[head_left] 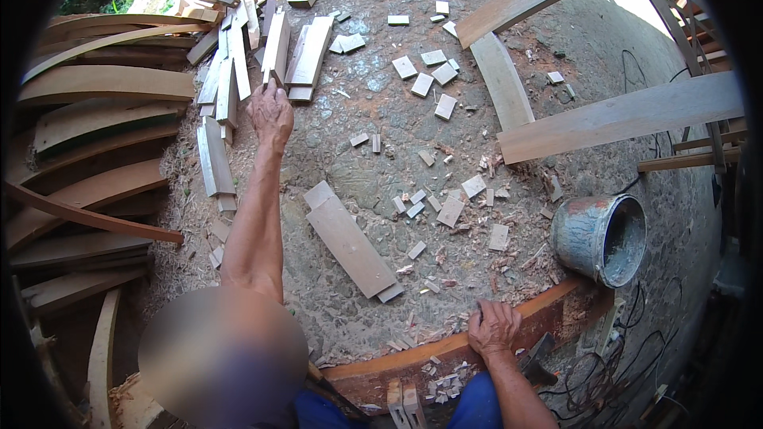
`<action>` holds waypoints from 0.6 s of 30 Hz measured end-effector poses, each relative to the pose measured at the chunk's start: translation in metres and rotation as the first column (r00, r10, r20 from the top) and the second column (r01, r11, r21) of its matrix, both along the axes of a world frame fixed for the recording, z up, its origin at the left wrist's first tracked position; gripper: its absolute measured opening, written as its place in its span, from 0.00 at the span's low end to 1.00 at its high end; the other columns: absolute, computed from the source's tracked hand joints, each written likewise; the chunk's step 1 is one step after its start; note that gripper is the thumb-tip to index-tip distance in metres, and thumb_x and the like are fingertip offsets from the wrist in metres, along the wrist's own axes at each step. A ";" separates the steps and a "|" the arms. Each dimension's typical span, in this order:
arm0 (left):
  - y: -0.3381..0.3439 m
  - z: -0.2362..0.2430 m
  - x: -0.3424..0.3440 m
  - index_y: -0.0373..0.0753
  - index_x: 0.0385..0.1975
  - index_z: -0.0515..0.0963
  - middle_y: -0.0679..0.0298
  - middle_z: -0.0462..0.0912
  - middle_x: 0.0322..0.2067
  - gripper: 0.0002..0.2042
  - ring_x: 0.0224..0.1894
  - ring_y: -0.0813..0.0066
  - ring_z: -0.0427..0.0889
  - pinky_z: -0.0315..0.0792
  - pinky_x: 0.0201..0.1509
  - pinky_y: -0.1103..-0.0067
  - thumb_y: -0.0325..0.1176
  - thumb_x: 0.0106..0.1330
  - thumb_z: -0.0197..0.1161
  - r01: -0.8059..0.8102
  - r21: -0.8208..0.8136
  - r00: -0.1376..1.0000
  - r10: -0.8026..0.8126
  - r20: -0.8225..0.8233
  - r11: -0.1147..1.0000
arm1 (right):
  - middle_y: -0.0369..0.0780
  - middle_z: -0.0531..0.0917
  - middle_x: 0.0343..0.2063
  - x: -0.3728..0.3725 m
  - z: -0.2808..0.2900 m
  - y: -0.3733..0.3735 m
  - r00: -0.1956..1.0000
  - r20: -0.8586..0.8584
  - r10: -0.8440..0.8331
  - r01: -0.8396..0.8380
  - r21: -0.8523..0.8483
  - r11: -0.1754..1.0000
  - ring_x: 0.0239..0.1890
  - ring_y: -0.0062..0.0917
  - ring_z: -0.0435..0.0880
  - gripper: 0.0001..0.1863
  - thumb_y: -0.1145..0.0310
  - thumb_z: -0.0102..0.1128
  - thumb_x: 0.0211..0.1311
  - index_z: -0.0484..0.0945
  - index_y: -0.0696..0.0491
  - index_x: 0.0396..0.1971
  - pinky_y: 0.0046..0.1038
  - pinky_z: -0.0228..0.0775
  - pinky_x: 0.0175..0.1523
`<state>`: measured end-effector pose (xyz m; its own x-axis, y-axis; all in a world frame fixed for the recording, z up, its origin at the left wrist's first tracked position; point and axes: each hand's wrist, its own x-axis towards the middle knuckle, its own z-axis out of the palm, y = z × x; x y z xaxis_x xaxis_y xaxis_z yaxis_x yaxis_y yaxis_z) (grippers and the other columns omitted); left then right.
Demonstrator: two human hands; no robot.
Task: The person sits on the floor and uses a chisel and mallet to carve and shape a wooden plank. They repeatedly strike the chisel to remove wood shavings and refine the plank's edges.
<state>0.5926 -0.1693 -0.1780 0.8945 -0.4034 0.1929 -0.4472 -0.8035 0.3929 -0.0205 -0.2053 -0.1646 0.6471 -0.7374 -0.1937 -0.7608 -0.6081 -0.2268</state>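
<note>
My left arm is stretched far forward, and my left hand (271,114) is closed on the near end of a pale tenoned wooden board (276,41). That board lies by a stack of similar pieces, with another pair of boards (311,56) just to its right. Close to me, my right hand (494,327) rests at the upper edge of a curved reddish wooden beam (397,365), fingers curled. A small dark bit shows by its thumb; what it is, I cannot make out. Between my hands a tenoned board (350,242) lies flat on the ground, apart from both.
Curved timbers (103,83) are piled along the left. Small offcut blocks (451,210) and shavings litter the ground. A grey-splashed bucket (600,240) lies tipped at the right, near tangled cables (612,377). A curved wooden frame (620,115) juts in from upper right.
</note>
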 end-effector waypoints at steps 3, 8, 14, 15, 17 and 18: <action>0.009 0.003 -0.117 0.31 0.65 0.74 0.49 0.83 0.53 0.23 0.55 0.60 0.81 0.71 0.63 0.72 0.36 0.76 0.48 -0.373 -0.643 0.905 0.110 -0.411 0.669 | 0.41 0.85 0.34 -0.002 0.000 0.001 1.000 0.003 -0.017 0.018 -0.008 1.000 0.42 0.37 0.81 0.15 0.64 0.61 0.53 0.86 0.49 0.41 0.43 0.65 0.55; 0.070 -0.022 -0.258 0.29 0.62 0.75 0.53 0.80 0.52 0.22 0.48 0.72 0.80 0.75 0.52 0.76 0.31 0.70 0.60 -0.589 -0.555 0.734 0.100 -0.672 0.588 | 0.40 0.86 0.34 -0.002 0.001 0.001 1.000 -0.004 -0.026 0.026 0.000 1.000 0.43 0.37 0.81 0.15 0.64 0.60 0.54 0.86 0.50 0.41 0.43 0.66 0.54; 0.056 -0.018 -0.178 0.29 0.70 0.60 0.45 0.67 0.65 0.45 0.67 0.50 0.66 0.61 0.71 0.62 0.45 0.57 0.76 -0.528 -0.330 0.849 0.475 -0.234 0.782 | 0.41 0.86 0.35 -0.002 -0.010 0.003 1.000 -0.007 -0.029 0.028 -0.011 1.000 0.44 0.38 0.81 0.15 0.63 0.60 0.55 0.85 0.51 0.41 0.43 0.65 0.54; 0.046 -0.016 -0.168 0.29 0.72 0.55 0.44 0.64 0.67 0.52 0.71 0.46 0.61 0.56 0.75 0.59 0.49 0.54 0.79 -0.558 -0.270 0.828 0.505 -0.245 0.785 | 0.41 0.86 0.35 -0.004 -0.010 0.003 0.999 -0.012 -0.040 0.040 -0.008 0.999 0.44 0.38 0.81 0.15 0.63 0.60 0.55 0.85 0.51 0.42 0.43 0.65 0.54; 0.034 -0.015 -0.152 0.28 0.74 0.50 0.42 0.59 0.69 0.61 0.72 0.44 0.58 0.57 0.75 0.58 0.59 0.47 0.79 -0.567 -0.138 0.795 0.497 -0.347 0.812 | 0.41 0.86 0.35 -0.004 -0.009 0.003 0.998 -0.026 -0.057 0.057 0.002 0.998 0.44 0.38 0.81 0.15 0.63 0.60 0.55 0.85 0.50 0.42 0.44 0.65 0.55; 0.032 -0.019 -0.147 0.27 0.74 0.49 0.40 0.58 0.70 0.64 0.73 0.44 0.57 0.57 0.76 0.57 0.61 0.45 0.79 -0.560 -0.077 0.787 0.501 -0.360 0.825 | 0.41 0.86 0.35 -0.004 -0.007 0.003 0.998 -0.034 -0.057 0.058 0.008 0.998 0.44 0.38 0.81 0.15 0.63 0.60 0.55 0.85 0.50 0.42 0.44 0.65 0.55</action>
